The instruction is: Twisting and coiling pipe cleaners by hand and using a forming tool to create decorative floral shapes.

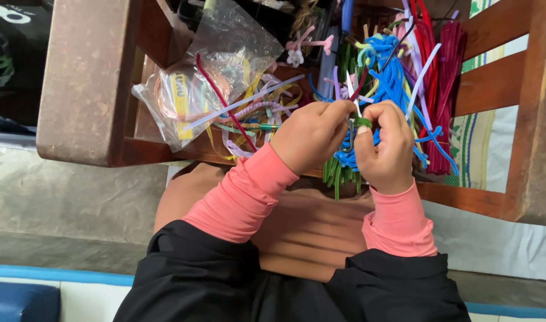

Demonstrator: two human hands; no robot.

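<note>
The left hand (312, 134) and the right hand (385, 146) sit side by side, fingertips nearly touching, over the near edge of a wooden chair seat (88, 83). A loose heap of pipe cleaners (392, 77) lies on the seat just beyond both hands and spreads to the right of the right hand. A plastic bag (213, 77) lies left of the left hand, farther back. A bunch of stems (338, 173) hangs below the hands.
</note>
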